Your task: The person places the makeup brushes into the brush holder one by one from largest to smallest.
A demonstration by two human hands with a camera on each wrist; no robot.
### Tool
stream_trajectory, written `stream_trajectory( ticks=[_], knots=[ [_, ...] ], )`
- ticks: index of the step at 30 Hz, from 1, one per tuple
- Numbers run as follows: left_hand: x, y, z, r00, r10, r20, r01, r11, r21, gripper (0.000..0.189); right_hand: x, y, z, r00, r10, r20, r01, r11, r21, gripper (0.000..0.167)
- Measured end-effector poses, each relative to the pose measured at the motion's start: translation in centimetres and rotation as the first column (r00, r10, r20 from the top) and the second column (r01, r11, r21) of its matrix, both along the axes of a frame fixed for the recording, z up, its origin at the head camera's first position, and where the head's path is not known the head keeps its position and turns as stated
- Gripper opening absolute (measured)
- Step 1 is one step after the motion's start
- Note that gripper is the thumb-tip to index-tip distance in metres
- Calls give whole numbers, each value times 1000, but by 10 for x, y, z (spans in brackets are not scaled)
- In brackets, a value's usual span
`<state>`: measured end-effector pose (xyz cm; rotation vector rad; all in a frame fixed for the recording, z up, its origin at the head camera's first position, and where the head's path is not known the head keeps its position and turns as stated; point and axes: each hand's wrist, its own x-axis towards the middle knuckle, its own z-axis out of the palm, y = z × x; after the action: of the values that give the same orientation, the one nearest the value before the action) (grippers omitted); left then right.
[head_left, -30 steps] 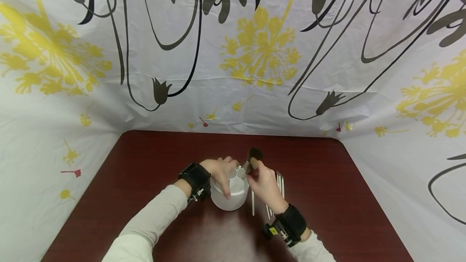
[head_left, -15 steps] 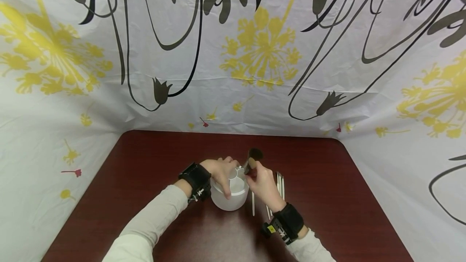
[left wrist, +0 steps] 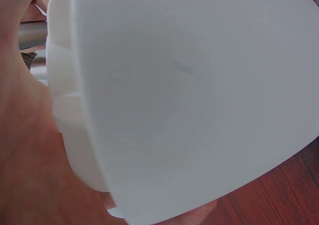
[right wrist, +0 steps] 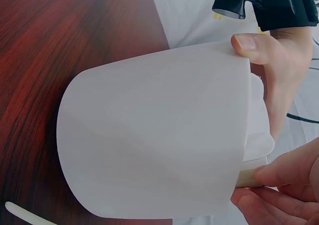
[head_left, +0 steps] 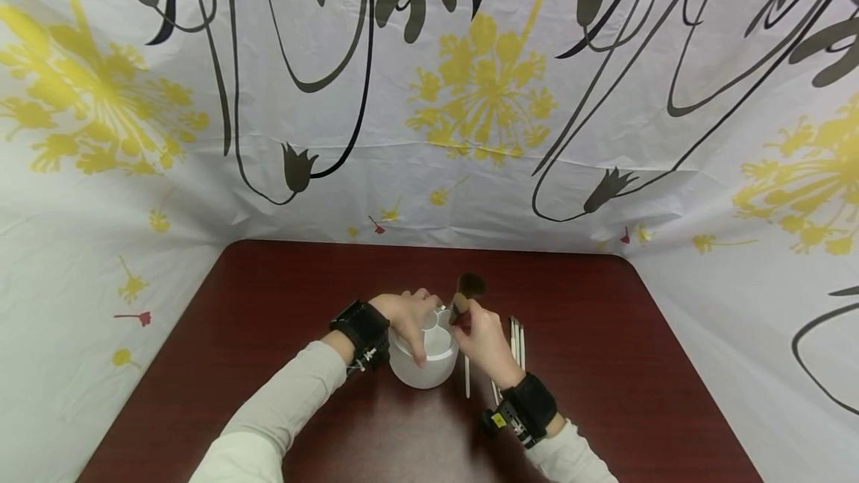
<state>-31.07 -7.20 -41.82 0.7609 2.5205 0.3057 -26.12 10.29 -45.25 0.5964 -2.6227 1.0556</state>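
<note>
A white round holder (head_left: 424, 373) with a divided top stands on the table. My left hand (head_left: 405, 317) grips it across the rim, the thumb on the near side. My right hand (head_left: 488, 341) is at the holder's right edge, where it pinches a makeup brush (right wrist: 248, 178) between thumb and fingers, its lower part going in at the rim. A wide dark brush head (head_left: 473, 285) shows above my right fingers, with a smaller tan tip beside it. In the left wrist view, silver ferrules (left wrist: 32, 34) stand at the rim. Inside the holder the handles are hidden.
Several thin brushes with pale handles (head_left: 517, 343) lie right of my right hand, partly hidden by it. Another pale handle (head_left: 467, 379) lies close beside the holder. The dark red table (head_left: 322, 267) ends at a patterned white cloth (head_left: 335, 207) behind.
My right hand and wrist have shifted slightly to the left, still pinching the brush at the rim. The left hand and the holder stay in place.
</note>
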Motion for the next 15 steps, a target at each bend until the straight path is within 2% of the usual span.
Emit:
stream_trajectory(
  ticks=[15],
  knots=[
    [-1, 0, -2, 1000, 4, 0, -4, 1000, -6, 101, -3, 0, -4, 1000, -11, 5, 11, 1000, 21, 24]
  ],
)
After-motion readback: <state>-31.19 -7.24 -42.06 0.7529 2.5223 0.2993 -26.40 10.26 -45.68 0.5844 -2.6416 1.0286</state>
